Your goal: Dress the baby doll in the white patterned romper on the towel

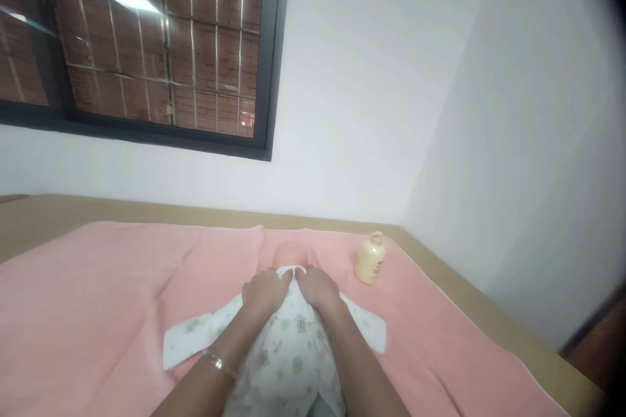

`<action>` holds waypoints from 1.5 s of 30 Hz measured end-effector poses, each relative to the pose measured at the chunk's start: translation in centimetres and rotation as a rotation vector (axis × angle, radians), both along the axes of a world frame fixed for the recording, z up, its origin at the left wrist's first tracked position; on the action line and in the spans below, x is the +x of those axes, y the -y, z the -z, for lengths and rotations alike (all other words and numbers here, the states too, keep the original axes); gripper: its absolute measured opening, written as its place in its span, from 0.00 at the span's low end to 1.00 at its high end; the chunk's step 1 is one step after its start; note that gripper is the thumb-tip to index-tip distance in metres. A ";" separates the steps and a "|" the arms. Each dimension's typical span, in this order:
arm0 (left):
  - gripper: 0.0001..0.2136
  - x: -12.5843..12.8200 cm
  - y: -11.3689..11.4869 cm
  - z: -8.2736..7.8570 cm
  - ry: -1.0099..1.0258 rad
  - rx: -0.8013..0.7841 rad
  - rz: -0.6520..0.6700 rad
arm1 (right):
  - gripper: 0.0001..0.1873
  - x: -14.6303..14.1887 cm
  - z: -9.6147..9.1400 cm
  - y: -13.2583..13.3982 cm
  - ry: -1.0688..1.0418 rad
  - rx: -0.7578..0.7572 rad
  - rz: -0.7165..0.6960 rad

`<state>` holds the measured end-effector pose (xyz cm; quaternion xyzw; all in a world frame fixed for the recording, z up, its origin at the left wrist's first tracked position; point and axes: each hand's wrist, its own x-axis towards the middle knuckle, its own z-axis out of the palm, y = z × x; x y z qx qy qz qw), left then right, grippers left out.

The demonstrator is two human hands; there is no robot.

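Observation:
A baby doll (290, 253) lies on a pink blanket, only the top of its head showing. White baby clothes (293, 352) with a small green print cover its body, the sleeves spread out to both sides. At the neckline, my left hand (267, 290) is closed on the cloth, its thumb near the middle. My right hand (317, 285) pinches the collar just beside it, so the two thumbs nearly meet. The doll's face and arms are hidden by the clothes and my hands.
A pale yellow pump bottle (370, 259) stands on the pink blanket (122, 280), right of the doll's head. Beneath the blanket is a tan surface (469, 303) reaching the white wall (362, 78). A dark-framed window (271, 78) with metal bars is at upper left.

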<state>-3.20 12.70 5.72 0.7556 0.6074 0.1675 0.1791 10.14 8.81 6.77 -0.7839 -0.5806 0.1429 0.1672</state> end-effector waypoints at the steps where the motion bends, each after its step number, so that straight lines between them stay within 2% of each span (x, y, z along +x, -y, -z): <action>1: 0.29 0.0 0.0 0.1 0.004 0.002 -0.002 | 0.32 0.1 0.2 -0.1 -0.005 0.009 0.007; 12: 0.29 -0.1 -0.9 1.0 0.026 0.020 0.014 | 0.30 -0.1 0.6 -0.1 0.014 0.058 0.051; 27: 0.27 -0.1 -0.9 0.3 0.049 0.032 0.033 | 0.28 -0.7 -0.2 0.4 0.084 0.074 0.071; 33: 0.25 -0.1 -0.7 -0.3 0.072 0.039 0.064 | 0.30 -0.7 -0.5 0.4 0.103 0.028 0.066; 39: 0.25 0.0 -0.9 -0.4 0.081 0.061 0.064 | 0.27 -0.5 -0.1 0.2 0.087 0.116 0.092; 45: 0.24 -0.2 -1.1 -0.1 0.114 0.081 0.137 | 0.25 -0.4 0.2 0.0 0.087 0.166 0.109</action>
